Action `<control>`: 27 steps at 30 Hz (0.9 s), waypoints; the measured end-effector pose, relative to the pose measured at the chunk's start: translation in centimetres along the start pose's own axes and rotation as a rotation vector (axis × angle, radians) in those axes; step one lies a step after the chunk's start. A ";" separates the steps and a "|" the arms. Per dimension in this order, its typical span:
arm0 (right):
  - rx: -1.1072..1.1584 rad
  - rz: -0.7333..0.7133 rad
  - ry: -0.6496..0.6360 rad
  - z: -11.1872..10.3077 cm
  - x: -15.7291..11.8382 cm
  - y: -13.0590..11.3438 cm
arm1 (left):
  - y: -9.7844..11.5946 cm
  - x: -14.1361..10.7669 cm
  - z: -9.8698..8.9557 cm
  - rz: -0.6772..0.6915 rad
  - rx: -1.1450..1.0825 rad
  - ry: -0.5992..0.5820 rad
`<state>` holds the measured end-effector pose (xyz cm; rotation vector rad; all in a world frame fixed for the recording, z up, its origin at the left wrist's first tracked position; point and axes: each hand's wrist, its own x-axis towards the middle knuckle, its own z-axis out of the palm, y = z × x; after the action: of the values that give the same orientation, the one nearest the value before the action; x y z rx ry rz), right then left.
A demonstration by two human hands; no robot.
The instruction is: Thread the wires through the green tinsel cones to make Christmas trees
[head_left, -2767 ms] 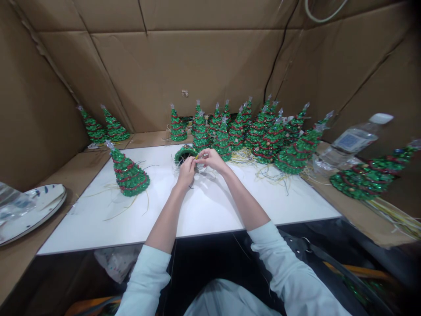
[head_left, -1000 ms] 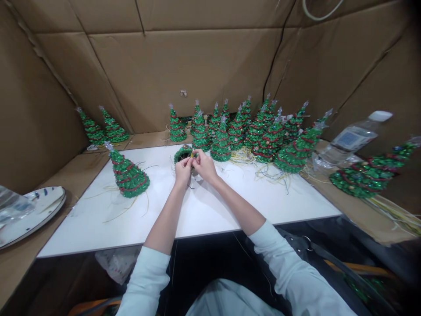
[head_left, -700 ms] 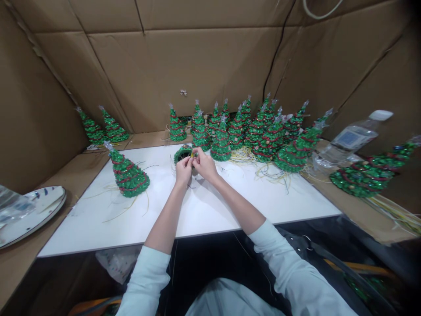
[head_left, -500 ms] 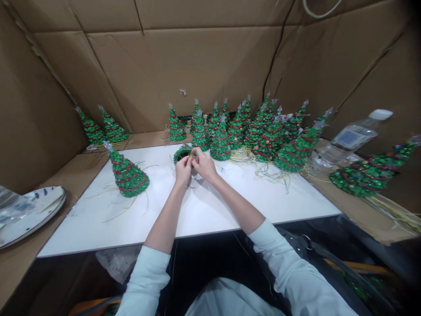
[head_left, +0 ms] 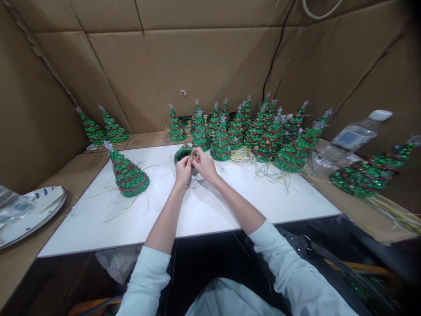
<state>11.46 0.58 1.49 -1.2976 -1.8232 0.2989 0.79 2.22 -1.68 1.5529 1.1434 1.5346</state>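
A green tree (head_left: 182, 152) lies on its side on the white board (head_left: 210, 206), its dark hollow base facing me. At that base, my left hand (head_left: 183, 170) and my right hand (head_left: 204, 163) meet with fingertips pinched together. A tiny yellow piece (head_left: 192, 154) shows between the fingertips; both hands appear closed on it, though its shape is too small to tell. To the left stands another green tree (head_left: 129, 173) with red garlands and a clear star, thin wires lying around it.
Several green trees (head_left: 221, 142) stand along the back, with loose yellow and white wires (head_left: 243, 156) beside them. A plastic bottle (head_left: 348, 136) leans at the right near another tree (head_left: 368, 175). A plate (head_left: 49, 210) lies far left. Cardboard walls (head_left: 197, 66) enclose the table.
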 end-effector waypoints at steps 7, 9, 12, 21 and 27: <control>0.008 0.021 -0.003 -0.1 0.0 -0.1 | 0.1 0.0 0.1 -0.015 -0.024 0.003; -0.021 0.022 -0.011 -0.1 0.0 -0.1 | 0.0 0.0 0.1 -0.013 -0.030 -0.004; -0.118 0.021 -0.017 -0.3 -0.1 -0.3 | -0.1 0.0 0.0 -0.018 -0.032 0.001; -0.275 -0.039 -0.017 -0.7 -0.1 -0.4 | 0.1 0.0 0.0 -0.027 -0.036 0.011; -0.187 -0.028 -0.022 -0.5 -0.1 -0.3 | 0.1 0.0 0.1 -0.032 -0.050 0.009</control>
<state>11.65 0.25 1.87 -1.3991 -1.9233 0.1302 0.90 2.17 -1.59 1.4897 1.1210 1.5388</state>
